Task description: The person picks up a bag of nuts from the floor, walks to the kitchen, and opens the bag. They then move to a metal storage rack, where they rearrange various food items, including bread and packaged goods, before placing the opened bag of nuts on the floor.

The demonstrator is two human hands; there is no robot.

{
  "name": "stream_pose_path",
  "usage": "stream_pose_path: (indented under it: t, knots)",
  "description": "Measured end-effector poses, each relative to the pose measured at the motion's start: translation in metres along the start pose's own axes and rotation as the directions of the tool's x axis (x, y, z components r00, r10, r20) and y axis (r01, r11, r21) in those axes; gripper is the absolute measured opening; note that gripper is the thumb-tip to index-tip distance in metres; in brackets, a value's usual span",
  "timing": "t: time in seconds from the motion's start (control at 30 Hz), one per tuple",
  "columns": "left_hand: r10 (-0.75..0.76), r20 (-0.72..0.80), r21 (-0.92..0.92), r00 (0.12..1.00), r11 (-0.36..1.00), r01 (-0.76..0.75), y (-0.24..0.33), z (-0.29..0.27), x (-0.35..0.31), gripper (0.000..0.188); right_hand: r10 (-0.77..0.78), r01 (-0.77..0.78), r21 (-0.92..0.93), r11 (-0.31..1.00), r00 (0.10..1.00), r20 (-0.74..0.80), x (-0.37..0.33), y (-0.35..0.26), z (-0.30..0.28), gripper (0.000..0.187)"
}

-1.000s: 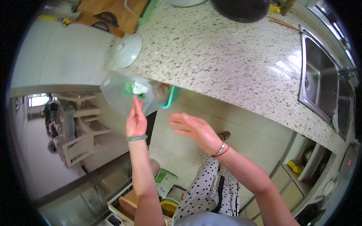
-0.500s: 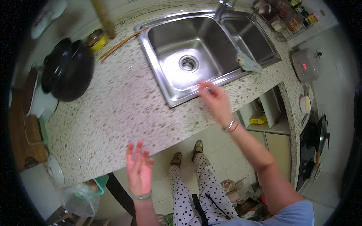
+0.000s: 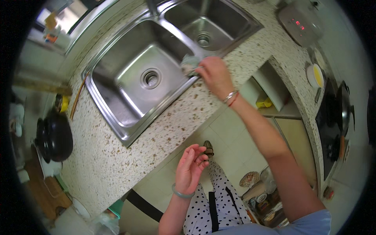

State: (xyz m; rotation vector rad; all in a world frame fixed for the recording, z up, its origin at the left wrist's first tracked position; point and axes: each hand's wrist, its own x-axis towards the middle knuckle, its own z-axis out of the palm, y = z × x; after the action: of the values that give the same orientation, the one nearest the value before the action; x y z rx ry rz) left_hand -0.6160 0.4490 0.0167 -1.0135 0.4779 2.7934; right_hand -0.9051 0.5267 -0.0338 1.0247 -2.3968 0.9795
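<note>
Cloth (image 3: 189,64) is bunching in the right hand's (image 3: 215,76) pinching fingers, at the sink's (image 3: 126,136) front rim; empty earlier, that hand is now being occupied. Near the counter's (image 3: 160,147) front edge, the curled left hand (image 3: 190,168) is holding nothing.

Dark pot (image 3: 58,135) at left — grey cooker (image 3: 301,30) (red-lit display (image 3: 300,25)) upper right.

The head view looks steeply down from over the bench (image 3: 168,135)'s near side, facing across toward the sink (image 3: 131,92) at close range. It stands turned, so the sink's front edge runs diagonally, just above mid-picture. The fisheye's spread takes in a window (image 3: 72,15) beyond the sink, a cooktop (image 3: 328,117) to its right and floor (image 3: 229,135) in front.
</note>
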Motion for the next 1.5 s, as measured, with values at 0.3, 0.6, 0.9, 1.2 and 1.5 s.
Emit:
stream_pose_path:
  t: [0.3, 0.6, 0.9, 1.2, 1.5]
  knots:
    - [0.067, -0.068, 0.359, 0.995, 0.932, -0.038, -0.023, 0.023, 0.017, 0.052, 0.807, -0.757, 0.594, 0.271, 0.516, 0.289, -0.141, -0.111, -0.082, 0.029]
    - [-0.317, -0.009, 0.651, 0.949, 0.718, 0.246, -0.164, 0.014, 0.007, 0.019, 0.953, -0.700, 0.714, -0.008, 0.210, 0.217, -0.334, -0.162, -0.201, 0.028]
    - [-0.656, -0.047, 0.990, 0.753, 0.073, 0.125, -0.336, -0.019, -0.065, 0.035, 0.994, -0.336, 0.942, 0.013, -0.100, -0.050, -0.533, -0.263, -0.303, 0.029]
    - [-0.871, -0.237, 0.852, 0.429, 0.026, 0.524, -0.527, -0.072, -0.196, 0.047, 0.869, -0.864, 0.444, 0.238, -0.015, -0.494, -0.701, -0.313, -0.354, 0.038]
    - [-0.909, -0.319, 0.898, 0.268, -0.198, 0.394, -0.651, -0.133, -0.264, 0.046, 0.665, -0.867, 0.479, 0.134, -0.279, -0.693, -0.835, -0.330, -0.408, 0.036]
